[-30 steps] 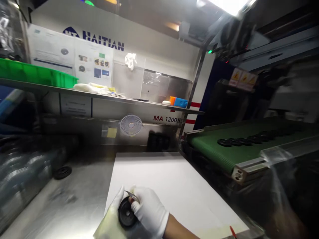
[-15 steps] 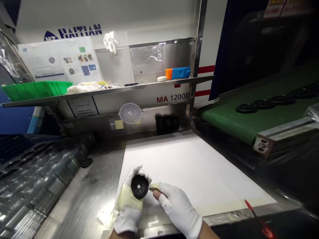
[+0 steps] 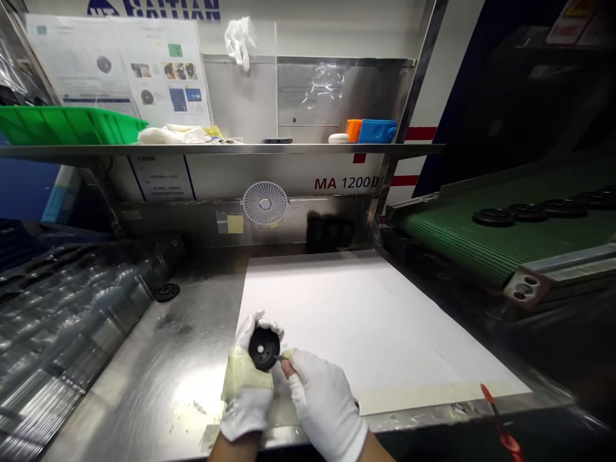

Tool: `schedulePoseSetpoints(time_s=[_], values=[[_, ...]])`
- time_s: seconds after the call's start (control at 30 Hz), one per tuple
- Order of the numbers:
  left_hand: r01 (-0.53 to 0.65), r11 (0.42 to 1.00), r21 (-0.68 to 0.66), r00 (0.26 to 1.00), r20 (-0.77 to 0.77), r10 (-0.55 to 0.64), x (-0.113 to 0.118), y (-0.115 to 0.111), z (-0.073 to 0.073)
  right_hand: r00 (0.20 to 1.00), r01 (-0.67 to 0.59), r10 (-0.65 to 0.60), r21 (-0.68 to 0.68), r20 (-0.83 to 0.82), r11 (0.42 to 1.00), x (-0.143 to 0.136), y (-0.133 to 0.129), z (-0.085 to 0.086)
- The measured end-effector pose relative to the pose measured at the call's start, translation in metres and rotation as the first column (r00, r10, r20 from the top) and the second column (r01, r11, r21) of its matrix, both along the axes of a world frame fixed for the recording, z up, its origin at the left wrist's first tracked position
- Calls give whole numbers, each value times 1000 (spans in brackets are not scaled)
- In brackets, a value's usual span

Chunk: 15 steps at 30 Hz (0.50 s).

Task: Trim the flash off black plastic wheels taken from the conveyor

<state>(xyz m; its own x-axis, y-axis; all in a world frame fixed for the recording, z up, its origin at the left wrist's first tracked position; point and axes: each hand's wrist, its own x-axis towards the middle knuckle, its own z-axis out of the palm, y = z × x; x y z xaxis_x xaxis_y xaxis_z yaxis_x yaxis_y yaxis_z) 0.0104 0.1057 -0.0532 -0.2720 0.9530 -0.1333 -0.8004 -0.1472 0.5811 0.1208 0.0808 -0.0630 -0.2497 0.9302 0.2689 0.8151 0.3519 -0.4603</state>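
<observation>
Left hand (image 3: 248, 378) grips black wheel (image 3: 264, 351) over white sheet's (image 3: 360, 321) 8 o'clock edge, right hand (image 3: 323, 393) pinches thin blade (image 3: 278, 357) at wheel's 4 o'clock rim; I'd go shallow, angled off left hand.

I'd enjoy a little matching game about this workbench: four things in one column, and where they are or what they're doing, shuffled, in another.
Column one:
1. Green tray
2. Right hand
3. Round white grille
4. Left hand

Column two:
A. Below the shelf
B. Cups a black disc
C. Pinches a small tool
D. On the shelf

Pairs: 1-D, 2-C, 3-A, 4-B
</observation>
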Motion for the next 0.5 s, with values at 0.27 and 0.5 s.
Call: schedulePoseSetpoints(time_s=[0.27,0.5], values=[[118,987,-106,990,89,-109,-1,11,0,998,-14,11,-54,-66,998,1,4,4],[124,989,-84,990,80,-118,-2,20,1,999,47,-47,-35,-7,998,7,12,1]])
